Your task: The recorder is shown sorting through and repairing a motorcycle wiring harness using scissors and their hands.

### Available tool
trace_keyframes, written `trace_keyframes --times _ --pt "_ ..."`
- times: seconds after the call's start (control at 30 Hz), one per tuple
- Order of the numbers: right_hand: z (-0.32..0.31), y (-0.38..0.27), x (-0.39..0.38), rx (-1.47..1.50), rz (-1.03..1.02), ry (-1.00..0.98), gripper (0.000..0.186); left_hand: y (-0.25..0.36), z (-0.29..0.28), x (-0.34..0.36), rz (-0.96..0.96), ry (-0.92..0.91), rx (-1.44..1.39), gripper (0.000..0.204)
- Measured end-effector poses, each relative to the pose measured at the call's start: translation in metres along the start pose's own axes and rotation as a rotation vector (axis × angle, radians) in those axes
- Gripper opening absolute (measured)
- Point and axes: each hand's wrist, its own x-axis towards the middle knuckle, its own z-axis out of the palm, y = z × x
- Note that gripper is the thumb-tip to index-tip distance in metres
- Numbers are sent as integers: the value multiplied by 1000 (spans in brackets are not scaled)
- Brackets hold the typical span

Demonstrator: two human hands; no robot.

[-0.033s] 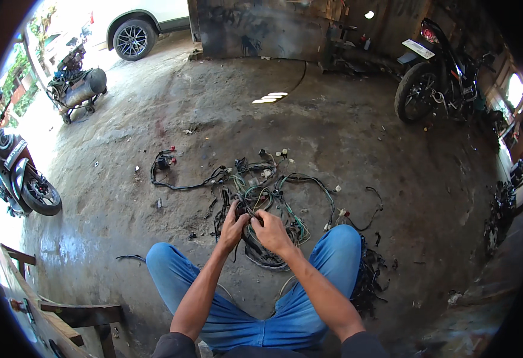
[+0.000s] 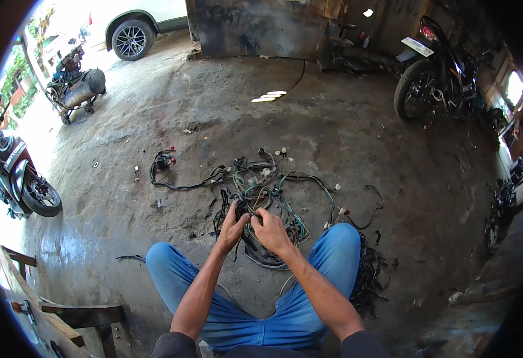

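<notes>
A tangled wiring harness lies spread on the floor in front of me, with black-wrapped branches, green and pale loose wires and several white connectors. My left hand is closed on a dark part of it, just left of the middle of the tangle. Close beside it, my right hand pinches the same dark bundle, thumb and fingers together. The fingers hide the exact spot they grip. A black part with red ends sits at the far left end of one branch.
Black scraps lie by my right knee. A wooden bench stands at the lower left. Motorcycles stand at the left and far right. Further off are a compressor tank and a white car's wheel.
</notes>
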Motion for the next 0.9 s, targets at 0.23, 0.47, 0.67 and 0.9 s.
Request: trace_keyframes --times 0.23,0.47,0.67,0.9 --pt "5 -14 1 -50 122 24 39 -31 -15 7 -27 -62 277 25" --pt "22 -26 -11 54 212 39 37 -44 -32 14 66 -60 161 11" --pt "32 -25 -14 56 185 60 34 -48 -30 20 169 26 214 17" --pt "44 -25 -16 66 156 111 34 -59 -37 34 228 -15 159 9"
